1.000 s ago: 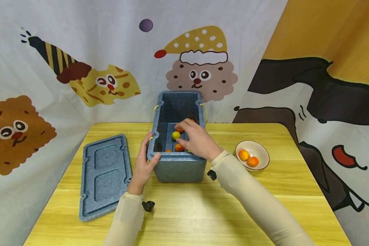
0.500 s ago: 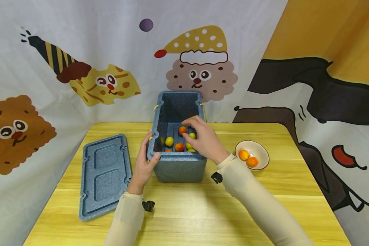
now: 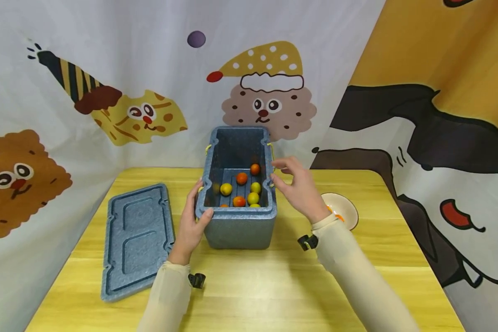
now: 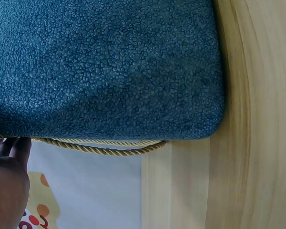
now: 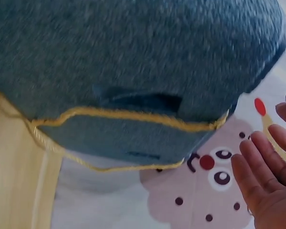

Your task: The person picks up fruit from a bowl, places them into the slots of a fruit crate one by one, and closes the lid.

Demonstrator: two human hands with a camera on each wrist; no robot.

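Observation:
An uncovered blue-grey box (image 3: pixel 238 234) stands upright in the head view. Inside lie several small round fruits, some orange-red (image 3: pixel 242 178) and some yellow (image 3: pixel 226 189). My left hand (image 3: pixel 191 228) grips the near left corner, thumb over the rim and fingers along the left side; in the left wrist view, its fingers meet the yellow rope (image 4: pixel 109 151). Just outside the right rim is my right hand (image 3: pixel 299 191), holding nothing. In the right wrist view its fingers (image 5: pixel 256 164) are loosely extended. A bowl (image 3: pixel 349 210) with orange fruits, partly covered by my right wrist, sits at the right.
The box's lid (image 3: pixel 139 242) lies flat on the wooden table (image 3: pixel 249 286) at the left. A cartoon-printed cloth (image 3: pixel 157 55) hangs close behind the box. Yellow rope handles (image 5: pixel 128 114) run along the box's sides.
My right hand has lifted out of the box and moved right, past its right rim. The yellow fruit near its fingertips has come to lie with the others. My left hand stays on the corner.

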